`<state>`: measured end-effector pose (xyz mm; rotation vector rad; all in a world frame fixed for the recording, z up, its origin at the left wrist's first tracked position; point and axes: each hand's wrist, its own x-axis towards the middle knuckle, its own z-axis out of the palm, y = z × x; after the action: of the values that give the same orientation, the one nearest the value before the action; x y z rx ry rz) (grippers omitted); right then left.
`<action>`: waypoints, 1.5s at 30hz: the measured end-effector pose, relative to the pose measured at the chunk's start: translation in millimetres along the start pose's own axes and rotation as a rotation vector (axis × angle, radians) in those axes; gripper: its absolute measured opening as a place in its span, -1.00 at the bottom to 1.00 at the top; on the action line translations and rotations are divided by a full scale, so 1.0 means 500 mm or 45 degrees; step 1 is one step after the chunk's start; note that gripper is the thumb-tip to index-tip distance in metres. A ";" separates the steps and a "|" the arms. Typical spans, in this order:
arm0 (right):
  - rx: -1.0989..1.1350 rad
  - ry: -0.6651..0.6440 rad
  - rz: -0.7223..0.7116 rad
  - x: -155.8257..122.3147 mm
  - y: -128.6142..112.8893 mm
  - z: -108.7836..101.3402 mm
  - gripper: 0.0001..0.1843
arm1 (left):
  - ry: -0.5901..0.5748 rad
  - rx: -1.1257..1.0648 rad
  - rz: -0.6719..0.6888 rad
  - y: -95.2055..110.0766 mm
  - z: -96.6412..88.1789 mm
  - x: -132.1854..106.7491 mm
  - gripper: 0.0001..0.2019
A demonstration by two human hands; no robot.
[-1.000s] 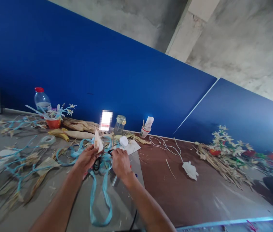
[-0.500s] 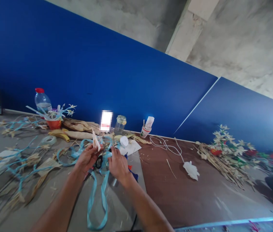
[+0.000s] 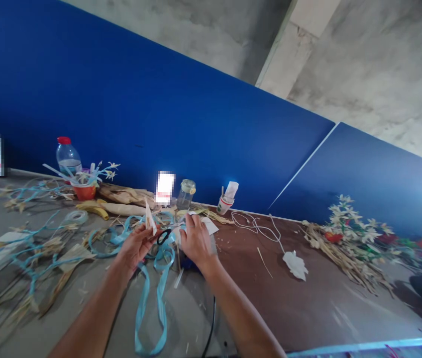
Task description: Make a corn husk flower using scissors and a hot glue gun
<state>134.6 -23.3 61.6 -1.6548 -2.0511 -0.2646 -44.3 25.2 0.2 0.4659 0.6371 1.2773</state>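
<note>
A thin, pale, pointed piece like dried husk (image 3: pixel 150 219) stands upright in my left hand (image 3: pixel 136 247), pinched between thumb and fingers. My right hand (image 3: pixel 198 243) is over a white roll (image 3: pixel 191 214), its fingers bent around it; they cover most of the roll. Between the hands are the black handle loops of scissors (image 3: pixel 163 236); I cannot make out the blades. Light blue ribbon (image 3: pixel 142 303) lies in a long loop below my hands, with more coils behind my left hand. A white paper (image 3: pixel 210 226) shows just beyond my right hand.
At left, blue-wrapped stems (image 3: pixel 32 268) with dried husk spread across the grey table. A red cup of flowers (image 3: pixel 84 191), a bottle (image 3: pixel 68 159), a clear jar (image 3: pixel 185 194) and a paper cup (image 3: pixel 225 203) line the blue partition. A white cable (image 3: pixel 258 223) and flower bundle (image 3: pixel 349 233) lie right.
My right hand has moved right and up from beside the scissors onto the white roll. The scissors' handles have shifted slightly right and up. My left hand still holds the pale piece.
</note>
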 end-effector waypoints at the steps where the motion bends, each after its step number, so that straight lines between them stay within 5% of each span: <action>1: 0.002 -0.029 -0.068 0.001 0.001 -0.005 -0.52 | -0.009 -0.005 -0.019 0.001 -0.001 0.000 -0.80; 7: 0.014 -0.092 -0.252 -0.004 0.003 -0.024 -0.53 | -0.022 -0.047 0.033 0.009 -0.002 -0.003 -0.81; 15: 0.227 0.187 0.054 -0.029 0.083 -0.044 -0.57 | 0.007 0.132 0.269 -0.002 0.008 -0.001 -0.84; 19: 0.703 0.403 0.391 -0.034 0.121 -0.044 -0.57 | -0.094 0.511 0.298 -0.019 0.015 -0.005 -0.76; 22: 1.298 0.417 0.697 -0.032 0.128 -0.043 -0.47 | -0.195 0.814 0.298 -0.030 0.014 -0.008 -0.80; 26: 2.075 0.191 0.768 -0.033 0.118 -0.061 -0.32 | -0.298 1.179 0.430 -0.036 0.011 -0.011 -0.88; 29: 2.349 -0.012 0.679 -0.040 0.104 -0.082 -0.22 | -0.366 1.288 0.409 -0.036 0.016 -0.019 -0.88; 36: 2.196 0.128 0.568 -0.043 0.090 -0.095 -0.20 | -0.420 0.796 -0.183 -0.036 0.013 -0.030 -0.82; 40: 2.154 0.149 0.545 -0.046 0.089 -0.095 -0.27 | -0.253 0.695 -0.167 -0.020 0.011 -0.024 -0.83; 45: 2.081 -0.063 0.651 -0.053 0.074 -0.073 -0.40 | -0.213 0.651 -0.029 -0.009 0.016 -0.018 -0.84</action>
<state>183.0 -53.1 74.7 -0.9092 -0.9971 1.2649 -37.0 15.5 4.7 0.9720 0.8246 1.0330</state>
